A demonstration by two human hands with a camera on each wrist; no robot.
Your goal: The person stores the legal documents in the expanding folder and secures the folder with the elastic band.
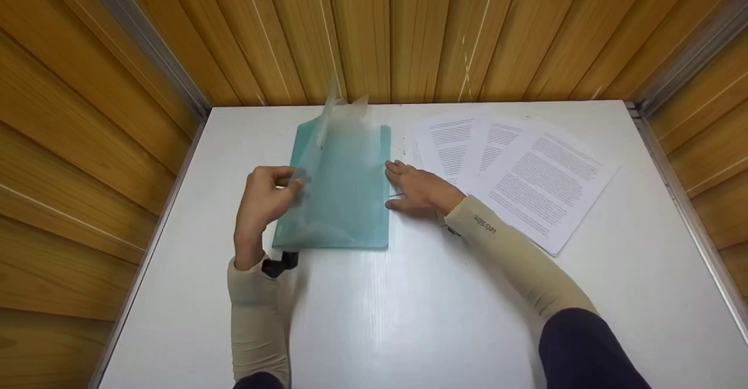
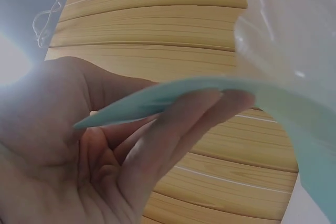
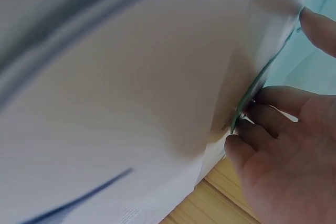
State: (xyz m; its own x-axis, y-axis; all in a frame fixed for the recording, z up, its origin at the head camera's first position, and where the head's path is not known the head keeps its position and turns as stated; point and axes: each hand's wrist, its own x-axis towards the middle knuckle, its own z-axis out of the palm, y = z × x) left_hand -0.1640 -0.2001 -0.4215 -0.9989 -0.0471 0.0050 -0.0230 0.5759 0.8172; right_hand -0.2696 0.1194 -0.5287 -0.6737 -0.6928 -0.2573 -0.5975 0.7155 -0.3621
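A teal plastic folder (image 1: 359, 196) lies on the white table with its cover and translucent inner sleeves (image 1: 327, 138) lifted at the left. My left hand (image 1: 263, 197) pinches the raised cover near its free edge. In the left wrist view, the bent teal cover (image 2: 152, 100) passes between thumb and fingers, with clear sleeves (image 2: 299, 35) beyond. Along the folder's right edge rests my right hand (image 1: 423, 189), its fingers extended and touching that edge. The right wrist view shows those fingertips (image 3: 239, 148) beside the thin teal rim (image 3: 260, 80).
Printed sheets (image 1: 540, 184) lie fanned out on the right of the table (image 1: 374, 313), partly under the right forearm. Wood-patterned panels (image 1: 409, 33) stand behind the table and on both sides.
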